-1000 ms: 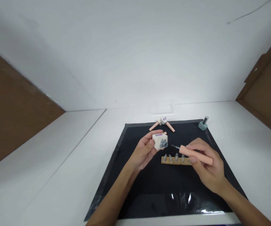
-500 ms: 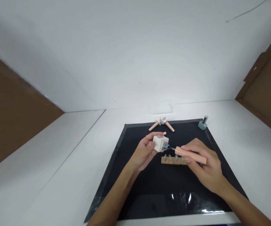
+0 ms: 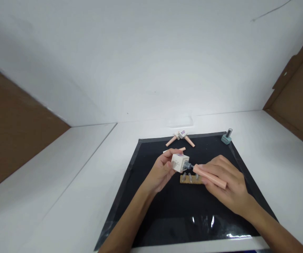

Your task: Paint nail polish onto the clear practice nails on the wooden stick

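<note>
My left hand (image 3: pixel 161 171) grips a small white square nail polish bottle (image 3: pixel 179 162), tilted with its neck toward the right. My right hand (image 3: pixel 226 189) is closed on the long peach brush cap (image 3: pixel 210 176), whose brush end is pushed into the bottle's neck. Just beneath them a tan strip (image 3: pixel 191 179) with several clear nail tips lies on the black mat (image 3: pixel 167 211), partly hidden by my right hand.
At the mat's far edge lie two peach-capped bottles (image 3: pixel 181 137) crossed together, and another peach stick (image 3: pixel 180 149) sits behind my left hand. A teal bottle with a dark cap (image 3: pixel 226 137) stands at the mat's far right corner. Brown cardboard walls flank the white table (image 3: pixel 62 196).
My right hand moved the peach brush cap left, and its brush went from free in the air into the bottle's neck. The bottle dipped slightly lower.
</note>
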